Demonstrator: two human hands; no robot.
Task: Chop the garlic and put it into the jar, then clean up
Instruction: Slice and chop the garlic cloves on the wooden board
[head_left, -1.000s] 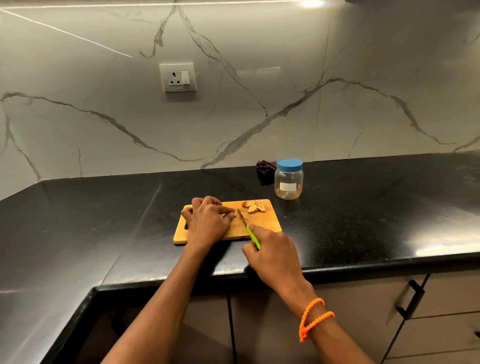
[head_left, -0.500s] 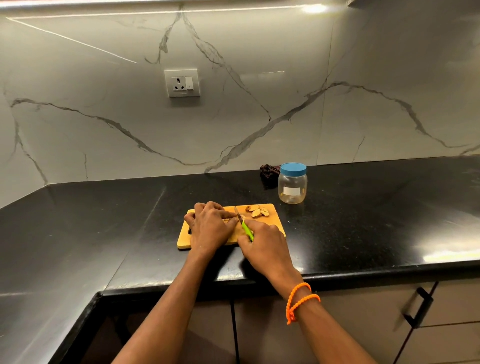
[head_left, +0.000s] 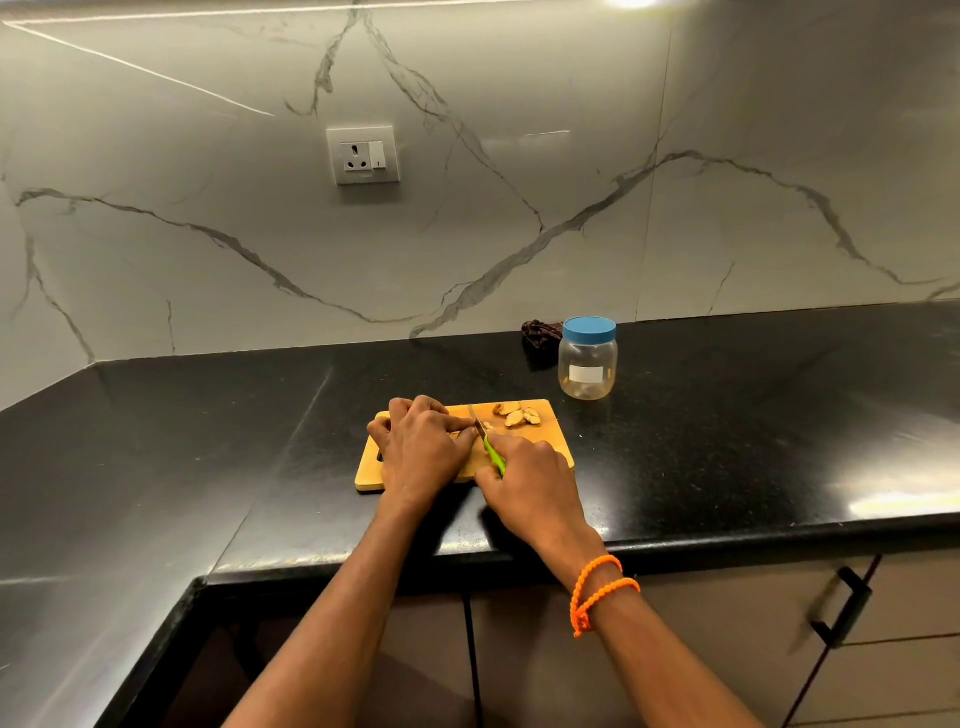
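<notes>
— While the black counter (head_left: 727, 441) runs bare to its front edge, what's on the cutting board (head_left: 550, 441)?
— I see my left hand (head_left: 421, 447) curled, pinning garlic (head_left: 517, 415); my right hand (head_left: 535, 483) grips the knife (head_left: 491, 447). The jar (head_left: 588, 358) stands capped beyond the board's far corner.

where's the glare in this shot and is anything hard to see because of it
Head view: a ceiling light flares at the top edge and bounces off the glossy black stone countertop, brightest at its right front; the pale veined marble backsplash carries a soft sheen. The small wooden cutting board stays readable, but whatever sits under the left hand beside the green-handled knife is too small to make out.
</notes>
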